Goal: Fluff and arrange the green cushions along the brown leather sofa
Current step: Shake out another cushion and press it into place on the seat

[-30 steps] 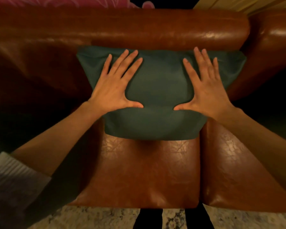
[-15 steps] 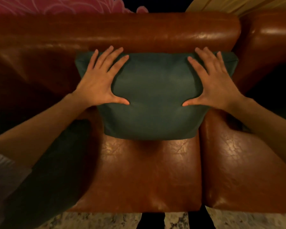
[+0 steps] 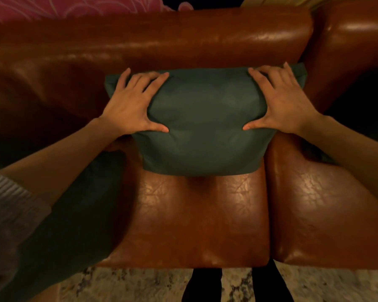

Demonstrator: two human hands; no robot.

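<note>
Evidently soft, probably light: the green cushion [image 3: 205, 127] against the sofa backrest [image 3: 162, 40] dents under my thumbs. My left hand [image 3: 131, 107] and right hand [image 3: 286, 103] grip its upper corners, fingers curled, a sensible hold.

Pink patterned fabric [image 3: 63, 7] at the top edge, pale speckled carpet [image 3: 129, 284] at the bottom.

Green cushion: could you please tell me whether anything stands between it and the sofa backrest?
Nothing visible does. The green cushion leans directly against the backrest, and the left hand and right hand hold its upper corners.
</note>
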